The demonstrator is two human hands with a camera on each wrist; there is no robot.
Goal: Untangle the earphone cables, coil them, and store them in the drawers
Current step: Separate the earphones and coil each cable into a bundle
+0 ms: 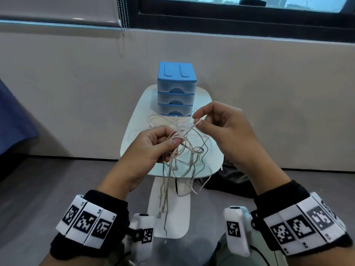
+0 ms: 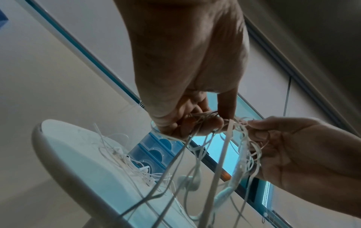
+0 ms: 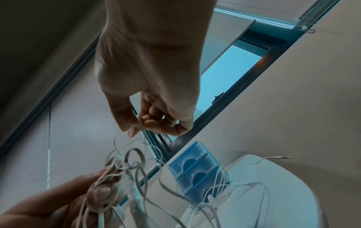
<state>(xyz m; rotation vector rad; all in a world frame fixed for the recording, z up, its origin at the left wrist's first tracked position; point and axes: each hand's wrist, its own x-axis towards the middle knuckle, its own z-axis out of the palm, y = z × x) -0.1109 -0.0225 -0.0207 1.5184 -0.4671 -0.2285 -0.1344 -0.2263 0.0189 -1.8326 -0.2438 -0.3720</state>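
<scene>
A tangle of flat white earphone cables [image 1: 184, 148] hangs in the air between both hands above the small white table [image 1: 211, 160]. My left hand [image 1: 165, 144] grips a bunch of strands between thumb and curled fingers [image 2: 207, 125]. My right hand [image 1: 197, 120] pinches a single flat strand between thumb and forefinger [image 3: 134, 125], up and to the right of the knot. Loose ends and earbuds [image 2: 193, 182] dangle below the table's front edge. More thin white earphones [image 1: 163, 120] lie on the table before the blue drawer unit [image 1: 175, 89], whose three drawers are closed.
The drawer unit stands at the table's far end, against a beige wall under a window [image 1: 249, 8]. A jack plug [image 3: 281, 157] sticks out over the table's right edge. A dark bag [image 1: 230, 179] lies on the grey floor at the right; a blue cloth [image 1: 13, 120] at far left.
</scene>
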